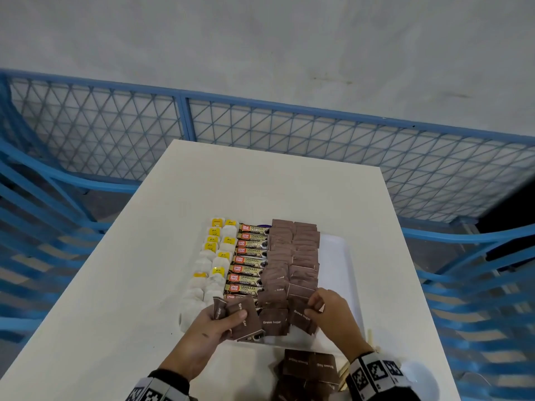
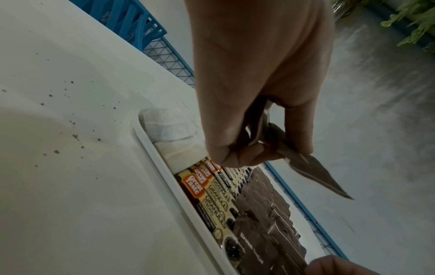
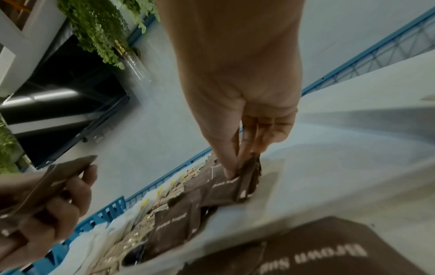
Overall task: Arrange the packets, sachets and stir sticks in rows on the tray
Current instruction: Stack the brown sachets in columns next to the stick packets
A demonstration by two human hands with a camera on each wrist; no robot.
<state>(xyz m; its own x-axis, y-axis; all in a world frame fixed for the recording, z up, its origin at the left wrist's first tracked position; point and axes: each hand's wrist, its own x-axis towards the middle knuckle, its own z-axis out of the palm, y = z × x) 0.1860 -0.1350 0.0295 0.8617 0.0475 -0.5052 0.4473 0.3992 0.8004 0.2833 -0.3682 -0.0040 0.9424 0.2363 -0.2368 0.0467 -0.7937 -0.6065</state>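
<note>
A white tray (image 1: 338, 256) on the table carries rows of white tea bags (image 1: 212, 256), Great Taste coffee sticks (image 1: 250, 257) and brown sugar sachets (image 1: 292, 256). My left hand (image 1: 215, 325) grips a small fan of brown sugar sachets (image 1: 241, 316) above the tray's near left corner; the same sachets (image 2: 306, 165) show in the left wrist view. My right hand (image 1: 324, 309) pinches one brown sachet (image 3: 247, 178) at the near end of the right sugar row. A loose pile of sachets (image 1: 309, 369) lies on the table in front of the tray.
Pale stir sticks (image 1: 456, 340) lie on the table (image 1: 115, 285) by my right wrist. Blue mesh fencing (image 1: 289, 131) and blue crates (image 1: 477, 285) surround the table. The tray's right strip is bare white.
</note>
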